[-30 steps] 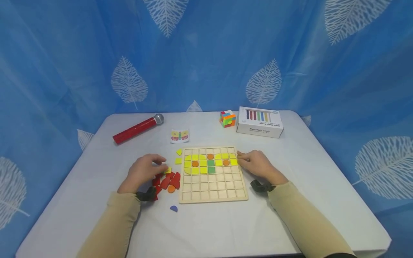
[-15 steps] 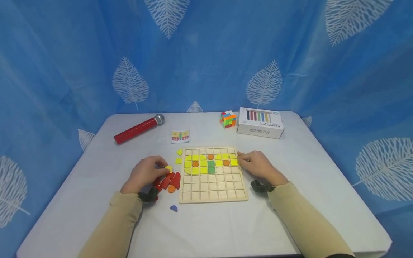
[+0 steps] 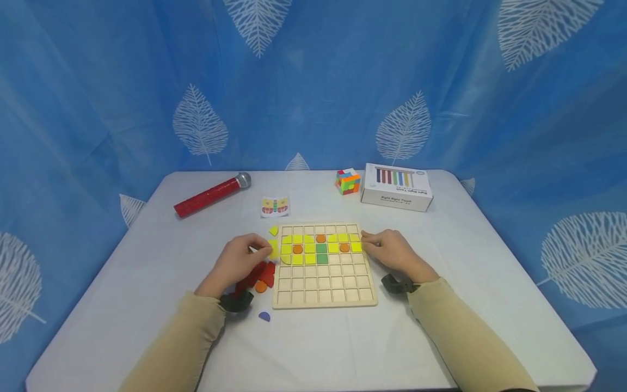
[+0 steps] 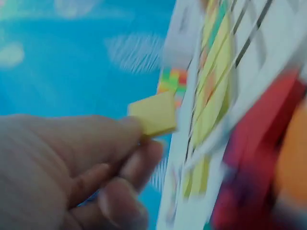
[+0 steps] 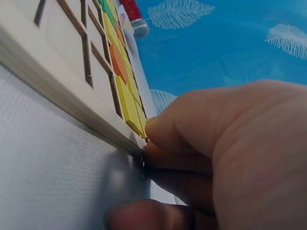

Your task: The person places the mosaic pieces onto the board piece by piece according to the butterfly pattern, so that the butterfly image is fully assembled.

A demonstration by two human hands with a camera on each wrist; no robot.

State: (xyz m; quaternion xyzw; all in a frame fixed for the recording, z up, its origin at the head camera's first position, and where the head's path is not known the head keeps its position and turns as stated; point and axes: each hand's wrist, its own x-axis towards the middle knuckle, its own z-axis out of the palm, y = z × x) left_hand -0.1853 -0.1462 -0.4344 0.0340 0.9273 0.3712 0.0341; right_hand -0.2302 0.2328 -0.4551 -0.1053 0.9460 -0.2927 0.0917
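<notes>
Fingers of the left hand (image 3: 237, 263) are pinching a yellow tile (image 4: 156, 114), thumb and fingertip tight together at its edge, and it's on the move! Half a second ago that tile was just above the red pieces (image 3: 270, 275); now it has come up and across to just outside the left edge of the wooden board (image 3: 363, 283), right by the loose yellow square (image 3: 274, 243). The two run into one yellow patch in the head view, so whether they touch, I can't tell. Over on the right, no change: the right hand (image 3: 393, 249) has its thumb on the board's rim and its fingers bunched against the side, pinching that edge, and the board sits as it did. What does it mean? By my reading, one more tile is free of the pile and up beside the grid, but not yet in any cell. Look at the row of the lower green square (image 3: 321, 259): yellow on its left, bare cells on its right. The small printed card (image 3: 275, 206) lies just beyond the board, the loose orange disc (image 3: 261, 286) beside the red pieces.
</notes>
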